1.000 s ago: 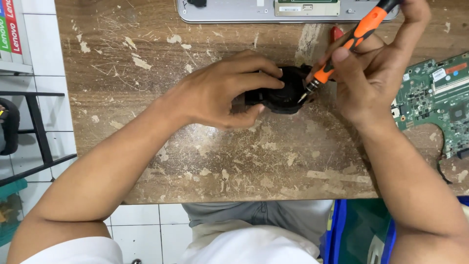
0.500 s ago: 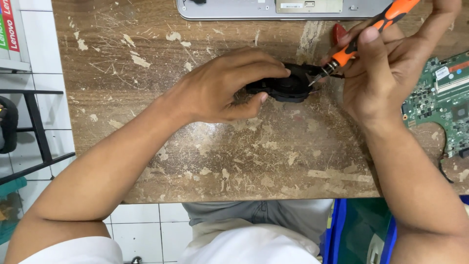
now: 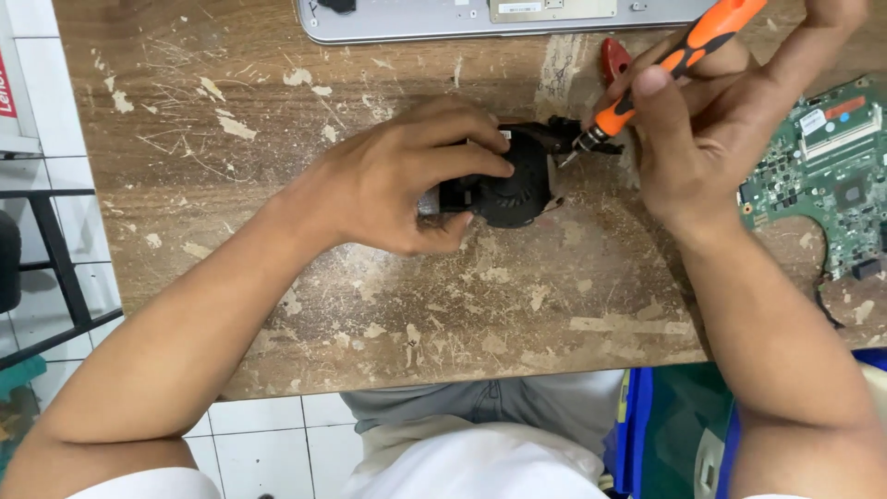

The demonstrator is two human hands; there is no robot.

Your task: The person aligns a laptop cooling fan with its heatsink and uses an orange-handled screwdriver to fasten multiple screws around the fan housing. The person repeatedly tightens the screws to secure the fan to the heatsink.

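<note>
Worn table (image 3: 277, 305) unchanged; screwdriver (image 3: 679, 60) tip shifted right off fan (image 3: 513, 180).

A single head-worn camera looks steeply down at close range on a scarred, paint-flecked brown wooden tabletop (image 3: 277, 139), both forearms entering from the lower frame, the left hand (image 3: 397, 185) gripping near centre, white floor tiles (image 3: 268, 425) below.

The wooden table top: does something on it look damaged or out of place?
Yes. The table top is badly worn, with scratches and pale flaked patches across it. The green circuit board lies bare at its right edge, out of any casing. The black fan looks intact.
</note>
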